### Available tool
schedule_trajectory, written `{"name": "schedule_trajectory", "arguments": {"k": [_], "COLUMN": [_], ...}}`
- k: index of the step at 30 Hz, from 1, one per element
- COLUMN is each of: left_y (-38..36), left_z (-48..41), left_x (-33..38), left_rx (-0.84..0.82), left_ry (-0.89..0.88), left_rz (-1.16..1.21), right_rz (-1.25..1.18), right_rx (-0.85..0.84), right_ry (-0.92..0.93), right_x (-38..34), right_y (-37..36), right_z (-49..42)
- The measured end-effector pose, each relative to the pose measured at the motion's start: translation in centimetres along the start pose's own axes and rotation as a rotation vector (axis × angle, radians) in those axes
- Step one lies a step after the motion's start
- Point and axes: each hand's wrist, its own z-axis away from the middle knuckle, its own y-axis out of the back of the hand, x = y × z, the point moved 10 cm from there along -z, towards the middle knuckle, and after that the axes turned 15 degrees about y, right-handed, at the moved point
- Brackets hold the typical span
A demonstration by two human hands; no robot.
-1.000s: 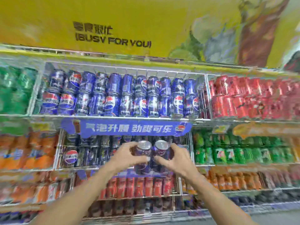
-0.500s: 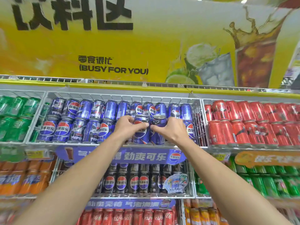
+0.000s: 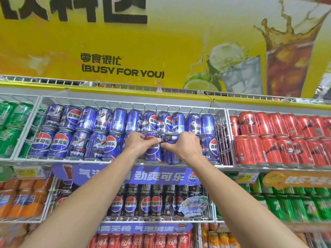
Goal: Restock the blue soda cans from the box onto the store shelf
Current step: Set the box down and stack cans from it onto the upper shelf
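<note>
Two blue soda cans stand side by side at the front of the top wire shelf (image 3: 125,161). My left hand (image 3: 138,144) grips the left can (image 3: 153,153) with its thumb across the front. My right hand (image 3: 182,147) grips the right can (image 3: 168,158), which is mostly hidden by the fingers. Both cans sit in the lower row of blue cans, at the shelf's front edge. Several blue cans (image 3: 75,133) are stacked two high across the rest of this bay. The box is out of view.
Red cans (image 3: 277,138) fill the bay to the right and green cans (image 3: 10,126) the bay to the left, split by white wire dividers. A blue banner (image 3: 129,175) hangs under the shelf. Dark cola cans (image 3: 148,203) fill the shelf below. A yellow sign spans the wall above.
Both hands have risen from in front of the lower shelf to the top shelf, carrying the two cans. The cans now sit among the lower row of blue cans.
</note>
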Motion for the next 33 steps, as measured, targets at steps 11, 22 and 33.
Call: {"name": "schedule_trajectory", "arguments": {"k": [11, 22, 33], "left_y": [-0.6, -1.4, -0.4], "left_z": [-1.7, -2.8, 2.2], "left_x": [0.9, 0.4, 2.3], "left_rx": [0.054, 0.090, 0.056], "left_ry": [-0.014, 0.001, -0.267], "left_rz": [-0.170, -0.209, -0.510], "right_rz": [0.020, 0.061, 0.028], "right_rx": [-0.020, -0.031, -0.004], "right_ry": [-0.018, 0.002, 0.077], "right_x": [0.1, -0.3, -0.3], "right_y": [-0.7, -0.7, 0.4], "right_z": [-0.3, 0.1, 0.5]}}
